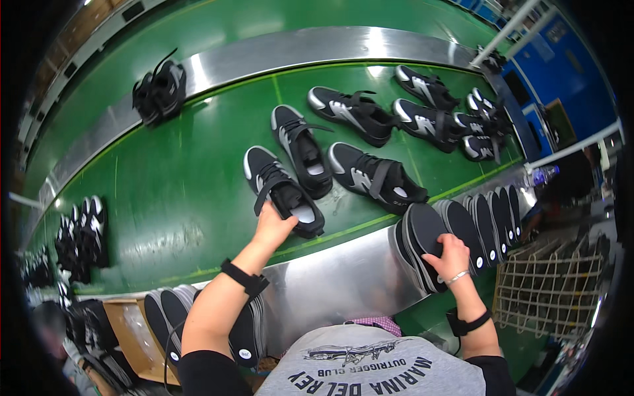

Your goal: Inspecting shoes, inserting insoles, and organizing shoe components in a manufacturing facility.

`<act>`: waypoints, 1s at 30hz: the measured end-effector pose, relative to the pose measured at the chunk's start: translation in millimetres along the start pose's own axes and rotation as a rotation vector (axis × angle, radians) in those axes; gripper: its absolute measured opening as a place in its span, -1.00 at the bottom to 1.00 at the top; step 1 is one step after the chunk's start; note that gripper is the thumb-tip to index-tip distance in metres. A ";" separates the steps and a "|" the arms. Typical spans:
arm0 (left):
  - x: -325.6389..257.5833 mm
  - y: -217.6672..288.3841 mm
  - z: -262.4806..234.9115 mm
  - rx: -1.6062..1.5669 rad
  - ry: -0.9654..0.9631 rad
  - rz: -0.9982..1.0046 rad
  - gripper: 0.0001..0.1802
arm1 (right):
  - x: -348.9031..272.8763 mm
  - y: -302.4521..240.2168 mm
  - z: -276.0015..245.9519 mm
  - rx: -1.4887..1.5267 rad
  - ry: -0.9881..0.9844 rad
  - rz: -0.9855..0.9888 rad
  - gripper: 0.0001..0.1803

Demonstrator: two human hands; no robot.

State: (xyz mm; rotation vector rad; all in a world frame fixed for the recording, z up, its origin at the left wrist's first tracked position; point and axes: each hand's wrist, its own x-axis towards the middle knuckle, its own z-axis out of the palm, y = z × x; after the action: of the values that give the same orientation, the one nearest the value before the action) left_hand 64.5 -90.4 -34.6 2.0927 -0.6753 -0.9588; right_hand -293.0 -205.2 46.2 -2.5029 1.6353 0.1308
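Note:
My left hand (274, 226) is closed on the heel side of a black sneaker (267, 173) with a silver-white toe, which rests on the green conveyor belt (165, 198). Inside that shoe a pale patch shows at the heel. Its mate, another black sneaker (298, 142), lies right beside it. My right hand (450, 256) grips the edge of a black insole (426, 228) on the nearest stack of insoles along the metal ledge. Its thumb lies on the insole's face, while the fingertips are partly hidden. To the right of the pair lies a single sneaker (370, 173) with its strap across.
More insole stacks (485, 221) stand to the right, others (247, 330) by my left elbow. Several sneakers (422, 119) lie far right, more (82, 231) far left. A black pair (160, 92) sits on the far metal rail (231, 59). A wire basket (548, 284) stands lower right.

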 end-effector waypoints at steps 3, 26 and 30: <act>4.7 7.8 13.4 0.261 0.278 0.202 -0.19 | 16.8 -9.7 -29.4 0.303 0.038 -0.224 -0.61; 20.5 -6.9 -28.1 -0.356 -0.053 0.017 -0.73 | 65.4 -246.9 32.6 -0.216 -0.301 -0.860 -0.69; 19.5 -7.4 -29.8 -0.289 0.003 0.037 -0.69 | 56.5 -237.6 -9.9 -0.514 -0.443 -0.838 -0.72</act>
State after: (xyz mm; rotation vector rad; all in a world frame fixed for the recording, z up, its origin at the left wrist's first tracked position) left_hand 100.8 -87.8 -34.8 1.8215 -0.5369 -0.9708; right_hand -52.9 -164.1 65.5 -2.9752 0.3420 1.0008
